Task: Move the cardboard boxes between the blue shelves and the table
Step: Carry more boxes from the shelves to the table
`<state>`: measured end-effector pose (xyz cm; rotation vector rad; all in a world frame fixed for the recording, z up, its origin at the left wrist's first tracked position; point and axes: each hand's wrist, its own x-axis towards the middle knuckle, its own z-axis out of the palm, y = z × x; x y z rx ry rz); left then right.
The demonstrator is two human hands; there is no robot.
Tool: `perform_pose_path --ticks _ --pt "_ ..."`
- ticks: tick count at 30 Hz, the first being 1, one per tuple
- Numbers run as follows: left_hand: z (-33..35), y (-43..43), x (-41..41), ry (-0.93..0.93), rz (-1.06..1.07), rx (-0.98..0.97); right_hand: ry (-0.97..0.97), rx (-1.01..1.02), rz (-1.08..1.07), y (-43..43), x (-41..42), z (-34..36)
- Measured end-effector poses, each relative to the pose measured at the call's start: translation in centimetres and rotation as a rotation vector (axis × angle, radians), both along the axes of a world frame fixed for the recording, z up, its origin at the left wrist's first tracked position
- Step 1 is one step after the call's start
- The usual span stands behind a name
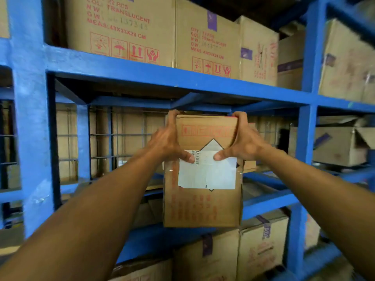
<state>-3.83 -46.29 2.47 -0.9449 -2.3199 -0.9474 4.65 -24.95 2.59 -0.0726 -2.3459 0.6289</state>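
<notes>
Blue steel shelves leave an open bay on your left, back to wire mesh. Your left hand and right hand grip the top corners of the tall brown cardboard box, thumbs on its white barcode label. It stands upright at the middle shelf's front edge, its top close under the crossbar. The large upper carton reads "TRANSLUCENT", "MEAS: 43X33X28 CM".
</notes>
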Motion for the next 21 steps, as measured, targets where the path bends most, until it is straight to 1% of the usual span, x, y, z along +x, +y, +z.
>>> perform_pose_path --ticks 3,6,10,16,21 --pt "-0.6 1.4 -0.6 0.022 -0.121 0.004 0.018 -0.005 -0.116 0.4 2.0 -0.5" --pt "-1.5 3.5 -0.6 0.027 -0.261 0.026 0.03 -0.021 -0.28 0.3 4.8 -1.9" --pt "-2.9 7.8 1.7 0.0 -0.436 0.015 0.076 -0.057 -0.521 0.9 10.4 -4.3" --pt "-4.7 15.6 9.8 -0.053 -0.728 -0.003 0.04 -0.077 -0.837 3.0 21.7 -5.3" --pt "-5.4 22.0 18.3 -0.031 -0.902 -0.049 0.0 -0.066 -1.06 5.0 31.5 -5.8"
